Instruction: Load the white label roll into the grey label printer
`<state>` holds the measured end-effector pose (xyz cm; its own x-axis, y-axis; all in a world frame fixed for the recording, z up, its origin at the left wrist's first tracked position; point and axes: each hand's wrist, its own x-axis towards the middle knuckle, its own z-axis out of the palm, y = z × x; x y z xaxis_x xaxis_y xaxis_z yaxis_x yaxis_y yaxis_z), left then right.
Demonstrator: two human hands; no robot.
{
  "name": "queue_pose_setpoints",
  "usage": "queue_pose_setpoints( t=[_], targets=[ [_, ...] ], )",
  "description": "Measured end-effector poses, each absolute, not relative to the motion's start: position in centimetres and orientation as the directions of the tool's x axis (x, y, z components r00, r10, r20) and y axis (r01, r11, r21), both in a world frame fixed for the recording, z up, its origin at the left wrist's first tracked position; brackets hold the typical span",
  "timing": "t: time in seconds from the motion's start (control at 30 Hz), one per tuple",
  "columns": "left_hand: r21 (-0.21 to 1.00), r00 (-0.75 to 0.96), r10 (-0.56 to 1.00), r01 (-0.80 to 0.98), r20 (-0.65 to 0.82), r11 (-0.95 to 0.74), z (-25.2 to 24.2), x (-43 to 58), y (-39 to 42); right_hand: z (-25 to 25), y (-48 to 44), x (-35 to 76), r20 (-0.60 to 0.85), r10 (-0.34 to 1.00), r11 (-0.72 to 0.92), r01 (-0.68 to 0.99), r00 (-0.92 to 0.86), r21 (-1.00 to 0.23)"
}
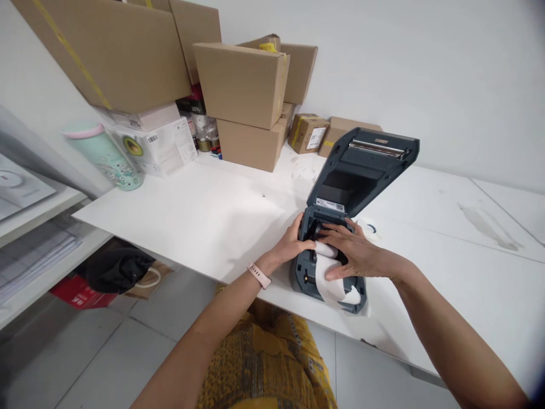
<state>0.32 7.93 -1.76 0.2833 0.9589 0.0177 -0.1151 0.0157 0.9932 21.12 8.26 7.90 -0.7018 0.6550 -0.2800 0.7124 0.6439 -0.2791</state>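
Note:
A dark grey label printer [302, 272] stands at the table's front edge with its lid [361, 170] raised. Inside lies a small white paper roll [325, 249], and its loose strip [330, 284] curls over the printer's front part. My left hand [292, 244] grips the printer's left side, the thumb reaching over the rim to the roll. From the right, my right hand [355, 253] bends over the roll, fingers on its far side and thumb against the strip. Part of the roll and the fingertips are hidden.
Cardboard boxes [238, 85] are stacked at the back left, with smaller boxes [309, 133] along the wall. A mint green tumbler [110, 162] stands by a white box [159, 147]. Behind my right hand lies a small white item [370, 228]. Shelves [42, 210] are at far left.

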Motion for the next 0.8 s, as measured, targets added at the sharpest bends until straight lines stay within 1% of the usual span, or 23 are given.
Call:
queue_pose_setpoints(
  t=[0.2, 0.33, 0.8],
  targets=[
    [0.992, 0.324, 0.946, -0.124, 0.020, 0.022, -1.47, 0.35, 7.94, 7.82, 8.05, 21.02, -0.255, 0.645, 0.659, 0.693, -0.721, -0.292],
    [0.993, 0.335, 0.941, -0.119, 0.041, -0.001, -1.18, 0.35, 7.83, 7.77, 7.99, 21.06, -0.270, 0.653, 0.649, 0.706, -0.708, -0.282],
    [0.994, 0.327, 0.945, -0.107, 0.020, 0.016, -0.96, 0.31, 7.75, 7.75, 7.76, 20.95, -0.268, 0.645, 0.664, 0.698, -0.716, -0.267]
  ],
)
